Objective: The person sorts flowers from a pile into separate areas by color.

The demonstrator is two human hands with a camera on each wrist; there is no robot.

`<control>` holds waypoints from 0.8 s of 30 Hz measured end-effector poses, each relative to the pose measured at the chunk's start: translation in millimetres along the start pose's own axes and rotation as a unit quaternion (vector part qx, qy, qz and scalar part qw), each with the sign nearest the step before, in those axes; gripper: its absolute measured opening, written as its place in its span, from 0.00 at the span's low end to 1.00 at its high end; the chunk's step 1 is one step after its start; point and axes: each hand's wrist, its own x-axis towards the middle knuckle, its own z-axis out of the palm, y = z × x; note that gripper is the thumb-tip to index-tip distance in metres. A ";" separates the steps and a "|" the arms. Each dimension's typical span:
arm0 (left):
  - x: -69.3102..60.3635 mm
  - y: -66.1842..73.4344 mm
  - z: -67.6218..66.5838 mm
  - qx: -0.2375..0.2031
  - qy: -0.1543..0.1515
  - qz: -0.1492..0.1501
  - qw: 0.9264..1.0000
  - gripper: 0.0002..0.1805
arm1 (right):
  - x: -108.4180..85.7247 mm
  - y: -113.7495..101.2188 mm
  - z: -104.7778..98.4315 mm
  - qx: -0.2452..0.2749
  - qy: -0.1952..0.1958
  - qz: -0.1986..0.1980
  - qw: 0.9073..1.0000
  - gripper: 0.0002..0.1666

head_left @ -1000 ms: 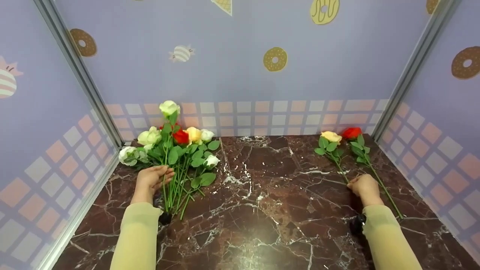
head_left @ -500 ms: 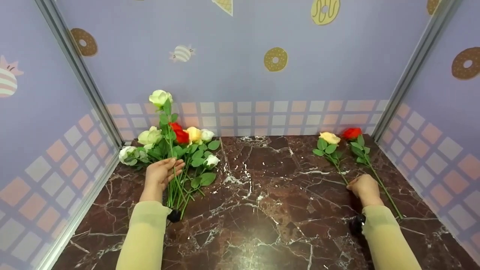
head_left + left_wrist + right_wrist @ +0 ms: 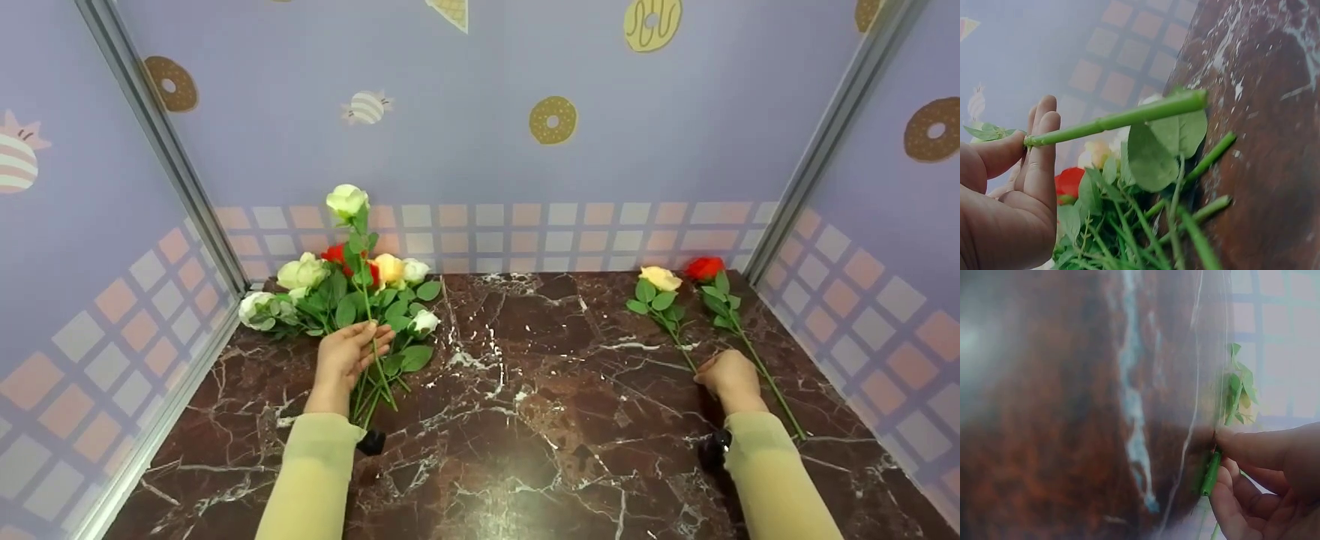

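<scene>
My left hand [image 3: 349, 358] pinches the green stem of a pale cream-white rose [image 3: 347, 202] between thumb and fingers, the bloom up against the back wall. In the left wrist view the cut end of that stem [image 3: 1129, 117] juts out past the fingers. Below and behind it lies a pile of roses: a red rose [image 3: 337, 255], a yellow rose [image 3: 388, 268] and several white ones. At the right, my right hand [image 3: 731, 379] pinches the stem of a yellow-orange rose [image 3: 661, 278] low over the table. Beside that hand lies a red rose [image 3: 705, 268] with a long stem.
A dark marbled tabletop [image 3: 540, 420] spans the space between the hands. Lilac walls with a tiled pattern stand at the back [image 3: 480, 150] and both sides, joined by metal corner posts [image 3: 825, 142].
My left hand has moved right across the flower pile, carrying the cream-white rose with it. The right hand and its yellow-orange rose have barely moved.
</scene>
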 end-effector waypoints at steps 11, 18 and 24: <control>-7.8 -13.7 26.3 -0.032 -0.006 0.024 0.999 0.20 | -8.1 -21.3 5.8 0.041 0.069 0.002 0.997 0.15; -12.2 -26.2 44.7 -0.067 -0.011 0.037 0.997 0.18 | -17.1 -64.1 20.2 0.070 0.105 -0.034 0.991 0.16; -16.3 -37.9 67.3 -0.107 -0.019 0.035 0.993 0.16 | -29.3 -105.6 34.2 0.109 0.098 -0.065 0.987 0.14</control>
